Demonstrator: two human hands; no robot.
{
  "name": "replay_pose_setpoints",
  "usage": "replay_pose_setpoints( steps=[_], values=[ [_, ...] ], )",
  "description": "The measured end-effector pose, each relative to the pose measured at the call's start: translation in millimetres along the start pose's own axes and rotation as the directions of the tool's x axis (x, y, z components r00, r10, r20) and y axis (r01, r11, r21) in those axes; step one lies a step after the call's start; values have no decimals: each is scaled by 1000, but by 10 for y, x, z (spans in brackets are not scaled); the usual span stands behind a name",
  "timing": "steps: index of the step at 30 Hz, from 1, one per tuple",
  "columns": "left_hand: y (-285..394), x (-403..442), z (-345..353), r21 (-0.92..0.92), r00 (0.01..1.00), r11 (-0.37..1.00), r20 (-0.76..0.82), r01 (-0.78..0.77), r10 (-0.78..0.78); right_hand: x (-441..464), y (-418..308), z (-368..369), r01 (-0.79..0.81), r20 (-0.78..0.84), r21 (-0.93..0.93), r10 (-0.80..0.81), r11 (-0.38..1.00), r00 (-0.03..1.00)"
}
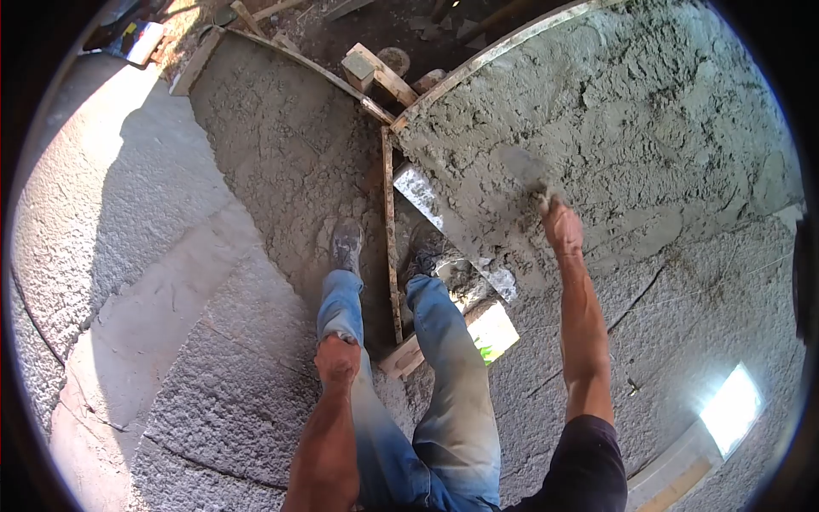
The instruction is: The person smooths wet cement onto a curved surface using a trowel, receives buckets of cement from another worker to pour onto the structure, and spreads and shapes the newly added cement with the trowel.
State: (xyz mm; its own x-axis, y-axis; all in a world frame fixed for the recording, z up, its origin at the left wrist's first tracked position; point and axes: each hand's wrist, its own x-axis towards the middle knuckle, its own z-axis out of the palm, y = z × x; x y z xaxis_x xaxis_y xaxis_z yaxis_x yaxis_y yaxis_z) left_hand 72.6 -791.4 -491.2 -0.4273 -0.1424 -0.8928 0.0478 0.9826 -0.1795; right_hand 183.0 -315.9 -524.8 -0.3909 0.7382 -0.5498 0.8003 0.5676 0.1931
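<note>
No legible txt, nos. or signs in head cam. Only candidate: white/blue item (142, 43) at top L edge w/ dark + coloured patches, poss. print; too small/blurry to read, can't confirm brand or lettering. Nothing else readable, AFAICT.

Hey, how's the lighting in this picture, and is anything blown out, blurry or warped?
Head view: sun and hard-edged shadow split the rough surface at left; head view: glare washes out the bright patch at lower right; head view: the tool in the right hand looks smeared; head view: wide-lens distortion, with a black rounded border.
</note>
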Motion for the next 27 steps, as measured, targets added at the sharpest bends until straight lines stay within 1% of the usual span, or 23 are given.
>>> replay_pose_setpoints(
  steps=[2,4,5,7,8,9,10,11,12,13,14,15,16,17,18,19,20,22,23,24,25,26,27],
  values=[
    [25,22,-8,-15,1000,1000,-16,-10,9,150,377,-455,-1,-104,21,4,1000,995],
    [50,-50,-29,-54,999,998,-31,-23,22,204,612,-626,-88,-288,245,159,966,944],
    [33,-81,-13,-57,999,998,-30,-13,12,182,609,-627,-80,-283,243,150,967,947],
    [46,-73,-2,-50,996,999,-90,-18,13,119,487,-716,-289,-183,581,468,761,865],
    [33,-61,-17,-57,995,998,-95,-11,5,44,298,-577,-173,-236,576,366,799,900],
    [20,-69,-20,-51,999,999,-50,-16,13,-121,-46,-487,-91,-227,479,223,873,948],
    [40,-44,-31,-48,1000,999,-12,-26,26,-267,-387,-310,-30,-131,444,98,896,986],
    [83,-1,-70,-57,999,998,-23,-29,27,-310,-629,7,26,42,234,-37,972,998],
    [106,11,-115,-42,997,999,81,21,-17,-320,-776,453,304,-37,14,-303,953,952],
    [119,15,-118,-34,991,998,130,44,-39,-251,-768,471,304,-40,12,-303,953,952],
    [132,18,-123,-24,982,998,178,66,-61,-82,-816,467,313,-18,-52,-314,948,949],
    [109,7,-71,-44,999,999,46,30,-28,52,-943,346,324,8,-117,-326,939,945],
    [94,17,-18,-63,996,998,-89,-5,-1,320,-755,-48,233,52,-139,-228,962,972],
    [60,36,31,-62,996,998,-90,-6,1,467,-582,-509,231,13,-233,-234,945,972],
    [36,37,80,-54,990,998,-142,14,-22,629,-325,-862,188,-45,-199,-201,962,979],
    [57,57,137,-58,980,998,-196,34,-45,674,-84,-1188,158,-156,-207,-192,966,969],
    [92,22,107,-61,982,998,-187,20,-32,689,71,-1517,59,-212,-174,-96,983,972],
    [96,-37,-40,-48,1000,999,-2,2,-2,823,398,-1848,-79,-344,-55,55,995,937],
    [99,27,23,-51,1000,999,-2,0,0,884,513,-1896,-79,-347,-57,54,995,936],
    [67,71,90,-16,993,998,95,68,-67,876,552,-1886,-97,-336,64,113,993,935],
    [-9,118,129,-9,984,993,133,121,-118,947,472,-1812,-97,-321,190,155,977,934],
    [-85,161,169,3,971,985,171,172,-170,975,350,-1627,-126,-168,546,256,828,952],
    [-116,113,152,-38,990,994,100,107,-103,904,137,-1403,-194,27,808,293,557,956]
  ],
)
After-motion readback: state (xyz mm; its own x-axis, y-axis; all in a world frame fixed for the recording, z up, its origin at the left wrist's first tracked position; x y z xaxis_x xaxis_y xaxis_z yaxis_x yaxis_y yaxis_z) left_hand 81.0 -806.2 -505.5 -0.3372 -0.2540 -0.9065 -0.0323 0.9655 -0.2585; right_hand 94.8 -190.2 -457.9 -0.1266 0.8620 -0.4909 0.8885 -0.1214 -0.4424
